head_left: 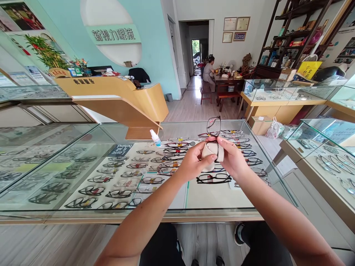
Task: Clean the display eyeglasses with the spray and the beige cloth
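Over the glass display case, both my hands are closed on a pair of eyeglasses (pixel 214 126), one lens of which stands up above my fingers. A pale cleaning cloth (pixel 210 150) is folded around the lower lens. My left hand (pixel 195 159) pinches the cloth against that lens with the thumb in front. With its thumb and fingers, my right hand (pixel 231 154) grips the frame near the bridge. Part of the glasses is hidden by the cloth and fingers. On the glass top to the left stands a small white spray bottle (pixel 155 138) with a blue label.
Under the glass top (pixel 116 133) lie rows of eyeglasses (pixel 152 180). A wooden reception counter (pixel 149 101) stands beyond. Another display case (pixel 321 162) is on the right. At the back, a person (pixel 208 74) sits by a dark table (pixel 229 79).
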Demonstrator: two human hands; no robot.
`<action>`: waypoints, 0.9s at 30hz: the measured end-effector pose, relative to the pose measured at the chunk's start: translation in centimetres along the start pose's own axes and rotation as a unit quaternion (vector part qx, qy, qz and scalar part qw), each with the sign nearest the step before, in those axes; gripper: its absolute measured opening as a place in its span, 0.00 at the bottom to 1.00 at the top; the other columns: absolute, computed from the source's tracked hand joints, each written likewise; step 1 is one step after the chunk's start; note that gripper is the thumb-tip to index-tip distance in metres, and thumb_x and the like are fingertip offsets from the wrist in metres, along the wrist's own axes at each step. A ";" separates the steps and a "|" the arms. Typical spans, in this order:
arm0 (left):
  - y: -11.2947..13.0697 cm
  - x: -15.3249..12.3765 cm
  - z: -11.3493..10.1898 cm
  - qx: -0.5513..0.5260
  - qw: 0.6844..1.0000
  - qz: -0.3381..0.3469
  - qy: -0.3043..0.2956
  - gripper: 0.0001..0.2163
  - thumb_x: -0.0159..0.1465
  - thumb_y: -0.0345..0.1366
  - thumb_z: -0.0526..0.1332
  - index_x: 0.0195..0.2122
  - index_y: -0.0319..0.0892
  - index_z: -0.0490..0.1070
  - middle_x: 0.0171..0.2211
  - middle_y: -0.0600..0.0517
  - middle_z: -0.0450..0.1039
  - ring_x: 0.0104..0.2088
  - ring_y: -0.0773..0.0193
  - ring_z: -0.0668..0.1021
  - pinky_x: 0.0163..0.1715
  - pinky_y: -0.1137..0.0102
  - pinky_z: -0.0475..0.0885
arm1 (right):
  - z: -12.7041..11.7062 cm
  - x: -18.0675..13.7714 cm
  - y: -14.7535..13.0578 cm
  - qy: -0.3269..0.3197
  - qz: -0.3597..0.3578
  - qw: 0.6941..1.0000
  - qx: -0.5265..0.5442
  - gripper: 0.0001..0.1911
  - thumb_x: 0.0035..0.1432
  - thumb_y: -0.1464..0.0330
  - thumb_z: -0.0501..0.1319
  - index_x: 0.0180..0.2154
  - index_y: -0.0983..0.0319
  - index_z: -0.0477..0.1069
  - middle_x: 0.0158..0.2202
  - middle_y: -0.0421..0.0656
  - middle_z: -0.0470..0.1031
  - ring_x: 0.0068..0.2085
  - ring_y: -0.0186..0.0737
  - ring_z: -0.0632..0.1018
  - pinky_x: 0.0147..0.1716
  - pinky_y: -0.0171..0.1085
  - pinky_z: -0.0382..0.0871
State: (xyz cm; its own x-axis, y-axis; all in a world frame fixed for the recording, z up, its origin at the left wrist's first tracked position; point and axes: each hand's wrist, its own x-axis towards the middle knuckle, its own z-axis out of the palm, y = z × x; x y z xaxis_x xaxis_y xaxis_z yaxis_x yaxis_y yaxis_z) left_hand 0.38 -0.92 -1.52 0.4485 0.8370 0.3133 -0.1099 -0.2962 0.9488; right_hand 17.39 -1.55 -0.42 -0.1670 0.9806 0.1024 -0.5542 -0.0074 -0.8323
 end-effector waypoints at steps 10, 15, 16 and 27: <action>-0.1 -0.1 1.0 0.016 0.988 0.052 0.143 0.21 0.68 0.54 0.70 0.52 0.42 0.79 0.47 0.46 0.84 0.43 0.59 0.83 0.44 0.68 0.78 | 1.0 -0.5 1.3 -0.010 -0.058 0.998 -0.036 0.17 0.58 0.49 0.76 0.38 0.54 0.88 0.37 0.42 0.78 0.36 0.41 0.73 0.34 0.40 0.69; -0.6 0.1 0.9 -0.023 0.989 0.019 0.147 0.24 0.66 0.59 0.70 0.50 0.44 0.79 0.49 0.47 0.84 0.43 0.57 0.84 0.44 0.64 0.81 | 0.8 -0.3 1.4 -0.023 -0.077 0.995 -0.066 0.17 0.58 0.47 0.75 0.37 0.53 0.89 0.42 0.44 0.78 0.35 0.41 0.70 0.31 0.40 0.67; -0.6 0.1 0.9 -0.028 0.989 0.012 0.144 0.24 0.66 0.60 0.70 0.50 0.44 0.79 0.46 0.47 0.84 0.41 0.57 0.84 0.43 0.64 0.81 | 0.7 -0.2 1.4 -0.026 -0.081 0.994 -0.073 0.17 0.59 0.47 0.75 0.37 0.53 0.89 0.44 0.44 0.78 0.34 0.41 0.70 0.30 0.40 0.66; 0.4 0.4 -0.7 0.022 1.000 0.009 -0.019 0.24 0.72 0.57 0.64 0.59 0.44 0.79 0.45 0.46 0.83 0.46 0.55 0.82 0.53 0.63 0.75 | -0.1 0.1 -0.3 0.013 -0.065 0.995 -0.080 0.16 0.54 0.48 0.78 0.35 0.52 0.88 0.38 0.43 0.81 0.46 0.49 0.80 0.48 0.45 0.75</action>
State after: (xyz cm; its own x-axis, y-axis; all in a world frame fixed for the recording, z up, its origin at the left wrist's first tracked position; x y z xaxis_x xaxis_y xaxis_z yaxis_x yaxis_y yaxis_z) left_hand -0.09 -0.40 -1.01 0.4807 0.8132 0.3281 -0.0789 -0.3325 0.9398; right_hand 17.58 -1.39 -0.24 -0.0797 0.9761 0.2022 -0.4332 0.1487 -0.8889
